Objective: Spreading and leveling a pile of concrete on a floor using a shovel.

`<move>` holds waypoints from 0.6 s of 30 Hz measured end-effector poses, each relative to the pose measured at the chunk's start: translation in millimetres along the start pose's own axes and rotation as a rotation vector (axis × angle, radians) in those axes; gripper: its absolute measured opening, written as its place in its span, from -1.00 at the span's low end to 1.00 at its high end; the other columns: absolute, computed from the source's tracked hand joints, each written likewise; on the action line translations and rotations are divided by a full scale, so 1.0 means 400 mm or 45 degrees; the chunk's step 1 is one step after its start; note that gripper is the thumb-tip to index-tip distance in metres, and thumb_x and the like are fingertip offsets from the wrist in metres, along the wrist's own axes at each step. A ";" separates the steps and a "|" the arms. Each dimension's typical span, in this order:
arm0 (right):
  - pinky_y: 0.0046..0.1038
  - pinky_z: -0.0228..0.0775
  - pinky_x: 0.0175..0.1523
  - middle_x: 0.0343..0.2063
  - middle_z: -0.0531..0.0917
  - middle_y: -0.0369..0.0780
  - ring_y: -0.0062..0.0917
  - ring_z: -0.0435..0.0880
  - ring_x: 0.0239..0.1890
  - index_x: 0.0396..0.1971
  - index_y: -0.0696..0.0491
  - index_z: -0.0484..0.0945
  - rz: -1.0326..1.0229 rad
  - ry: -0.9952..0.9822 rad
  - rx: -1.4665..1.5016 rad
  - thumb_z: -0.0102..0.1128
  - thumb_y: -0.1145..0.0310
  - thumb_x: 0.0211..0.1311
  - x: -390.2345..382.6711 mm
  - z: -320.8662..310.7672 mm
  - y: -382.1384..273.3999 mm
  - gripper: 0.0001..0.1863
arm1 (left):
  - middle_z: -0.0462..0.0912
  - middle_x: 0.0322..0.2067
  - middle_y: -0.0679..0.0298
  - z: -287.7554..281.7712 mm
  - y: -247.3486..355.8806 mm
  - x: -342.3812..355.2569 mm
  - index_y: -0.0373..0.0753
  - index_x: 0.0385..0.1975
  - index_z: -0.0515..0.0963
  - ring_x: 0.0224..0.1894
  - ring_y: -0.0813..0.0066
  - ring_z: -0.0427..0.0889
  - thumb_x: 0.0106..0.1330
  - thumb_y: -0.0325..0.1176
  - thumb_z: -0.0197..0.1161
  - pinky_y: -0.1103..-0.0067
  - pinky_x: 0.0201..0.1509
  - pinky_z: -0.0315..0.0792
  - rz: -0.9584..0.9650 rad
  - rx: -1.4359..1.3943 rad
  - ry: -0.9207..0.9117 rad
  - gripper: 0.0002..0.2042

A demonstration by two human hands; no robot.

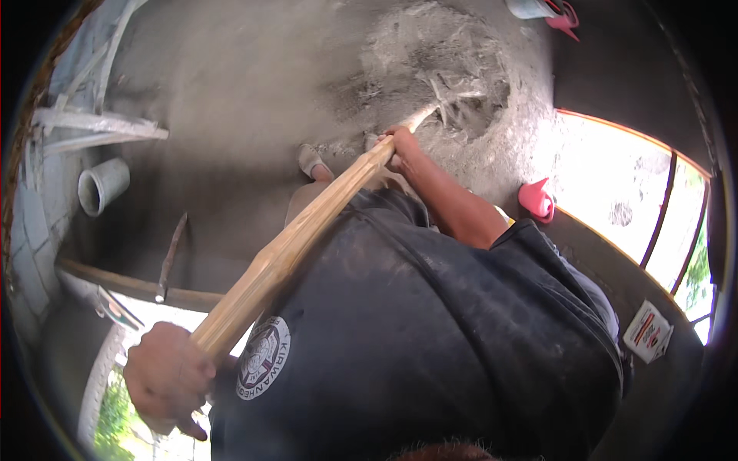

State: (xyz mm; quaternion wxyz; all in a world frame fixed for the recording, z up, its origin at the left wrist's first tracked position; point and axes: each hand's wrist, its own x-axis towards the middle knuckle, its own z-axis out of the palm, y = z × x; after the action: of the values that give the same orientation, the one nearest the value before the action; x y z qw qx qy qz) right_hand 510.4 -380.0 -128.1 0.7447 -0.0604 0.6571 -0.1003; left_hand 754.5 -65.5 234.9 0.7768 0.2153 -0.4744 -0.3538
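Observation:
A long pale wooden handle runs slantwise across my body, from lower left to upper middle. My left hand is closed around its near end, slightly blurred. Farther along, my right hand grips the same handle just before its far end. That end meets a pronged head, caked in grey and resembling a rake or fork; its exact kind is unclear. The prongs rest in a heap of wet grey mortar or mud on the floor, partly sunk in it.
A grey bucket lies tipped at the left, below a wooden frame. Nearby is a stick. A pink plastic container stands right of my arm, and a white printed packet lies farther right. My shod foot is beside the heap.

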 end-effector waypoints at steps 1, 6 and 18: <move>-0.25 0.54 -0.26 -0.49 0.46 -0.11 -0.33 0.52 -0.46 -0.29 0.19 0.31 0.022 -0.009 0.003 -0.02 0.47 0.18 -0.009 0.024 0.009 -0.85 | 0.56 -0.76 0.36 -0.009 0.004 0.016 -0.14 -0.71 0.45 -0.72 0.55 0.57 -0.11 -0.44 0.46 0.59 -0.52 0.52 0.010 -0.017 -0.106 -0.76; -0.21 0.53 -0.27 -0.48 0.46 -0.10 -0.29 0.53 -0.46 -0.27 0.22 0.32 -0.009 -0.037 0.173 0.01 0.50 0.13 -0.101 0.123 0.042 -0.81 | 0.60 -0.71 0.48 -0.061 0.085 0.078 -0.08 -0.63 0.50 -0.66 0.69 0.59 -0.14 -0.37 0.58 0.65 -0.40 0.49 0.082 -0.131 -0.120 -0.72; -0.09 0.57 -0.19 -0.42 0.48 -0.01 -0.20 0.57 -0.39 -0.17 0.25 0.28 -0.096 0.020 0.363 0.02 0.51 0.19 -0.258 -0.001 -0.131 -0.75 | 0.58 -0.73 0.39 0.013 0.053 0.151 -0.15 -0.62 0.52 -0.71 0.62 0.56 0.02 -0.39 0.43 0.68 -0.49 0.45 0.151 -0.143 0.052 -0.83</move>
State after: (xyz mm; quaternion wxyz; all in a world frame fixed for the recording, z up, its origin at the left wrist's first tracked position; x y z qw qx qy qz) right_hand 494.5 -407.3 -16.9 0.7363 0.0222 0.6392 -0.2210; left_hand 775.4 -97.2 286.8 0.8168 0.1502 -0.4497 -0.3287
